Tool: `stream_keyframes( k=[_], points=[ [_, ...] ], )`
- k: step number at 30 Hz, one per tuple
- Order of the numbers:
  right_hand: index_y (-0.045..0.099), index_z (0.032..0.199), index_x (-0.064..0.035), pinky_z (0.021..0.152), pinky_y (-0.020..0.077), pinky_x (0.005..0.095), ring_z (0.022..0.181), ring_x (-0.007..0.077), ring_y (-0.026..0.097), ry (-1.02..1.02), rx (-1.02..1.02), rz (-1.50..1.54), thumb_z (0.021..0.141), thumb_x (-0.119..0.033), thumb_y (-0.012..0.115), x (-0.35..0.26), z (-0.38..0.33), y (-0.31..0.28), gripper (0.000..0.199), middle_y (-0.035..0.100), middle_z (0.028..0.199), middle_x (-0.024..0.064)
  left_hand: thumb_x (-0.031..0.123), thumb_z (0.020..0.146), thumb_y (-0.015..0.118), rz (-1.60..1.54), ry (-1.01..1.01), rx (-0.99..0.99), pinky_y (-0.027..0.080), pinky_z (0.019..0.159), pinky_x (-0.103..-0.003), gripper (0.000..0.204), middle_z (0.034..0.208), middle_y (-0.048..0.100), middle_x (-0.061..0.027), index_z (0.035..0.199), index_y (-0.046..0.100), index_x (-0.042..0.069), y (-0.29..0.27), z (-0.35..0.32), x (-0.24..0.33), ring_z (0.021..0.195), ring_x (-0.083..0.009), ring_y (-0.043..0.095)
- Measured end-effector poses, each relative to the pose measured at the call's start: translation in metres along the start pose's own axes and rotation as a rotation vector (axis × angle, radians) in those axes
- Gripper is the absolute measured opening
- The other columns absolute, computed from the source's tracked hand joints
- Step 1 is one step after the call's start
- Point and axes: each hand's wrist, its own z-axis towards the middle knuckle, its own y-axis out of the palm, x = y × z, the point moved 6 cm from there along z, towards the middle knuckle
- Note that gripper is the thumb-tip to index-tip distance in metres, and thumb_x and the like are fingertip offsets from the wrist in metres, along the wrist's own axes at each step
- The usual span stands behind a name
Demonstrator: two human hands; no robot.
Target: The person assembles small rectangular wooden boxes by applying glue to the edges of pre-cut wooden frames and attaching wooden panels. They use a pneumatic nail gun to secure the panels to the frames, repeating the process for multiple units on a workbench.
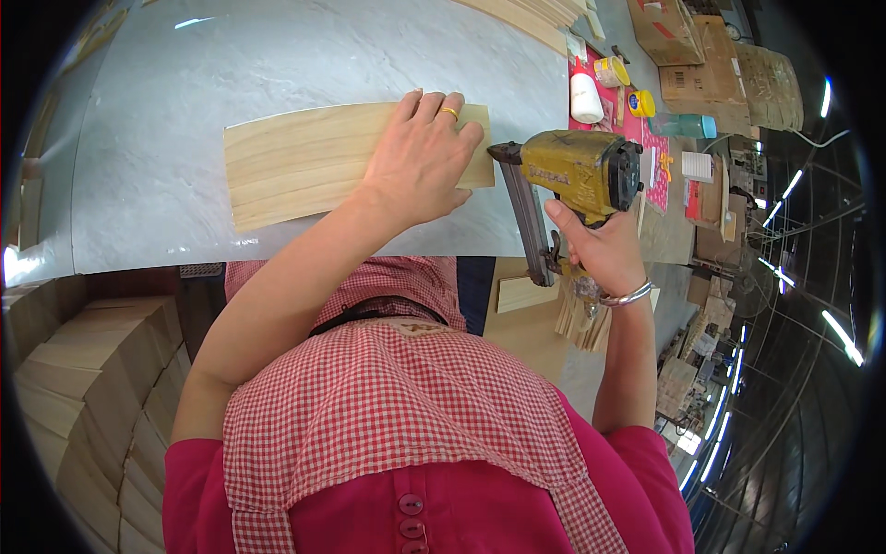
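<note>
A flat pale wooden board [300, 166] lies lengthwise near the front edge of the grey marbled table [277, 65]. My left hand [423, 157] spans its right part, fingers bent over the far edge and thumb toward the near edge, gripping it. A ring is on one finger. My right hand [604, 249] is wrapped around the handle of a yellow and black pneumatic nail gun [572, 171]. Its nose points left, close beside the board's right end; whether they touch I cannot tell. The gun's long dark magazine slants down toward me.
At the back right stand a white glue bottle [584, 97], yellow tubs [640, 103] and a teal bottle [683, 126]. Cardboard boxes [706, 88] rise behind them. Wood strips [526, 20] lie at the far edge. Stacked wooden pieces [101, 369] are at lower left, more wood strips [581, 319] at right.
</note>
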Motion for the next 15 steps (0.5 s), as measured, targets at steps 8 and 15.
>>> stream_keyframes(
  k=[8,15],
  points=[
    [0.068,0.09,-0.0031,0.045,0.0391,0.0238,0.048,0.006,0.049,0.137,-0.058,0.072,0.089,-0.032,0.082,-0.007,0.007,-0.005,0.032,0.056,0.061,-0.0029,0.035,0.07,0.085,-0.012,-0.018,-0.04,0.032,0.116,-0.049,0.057,0.136,0.054,-0.0214,0.112,0.061,0.005,-0.002,0.001,0.0,0.129,-0.0356,0.048],
    [0.068,0.097,-0.0028,0.044,0.0393,0.0234,0.047,0.0053,0.048,0.061,-0.01,-0.023,0.089,-0.034,0.08,-0.027,0.026,-0.016,0.034,0.056,0.061,-0.0029,0.037,0.069,0.086,0.005,-0.057,-0.031,0.033,0.115,-0.049,0.062,0.135,0.052,-0.0215,0.113,0.06,0.004,-0.005,0.001,0.0,0.129,-0.0372,0.047]
  ],
)
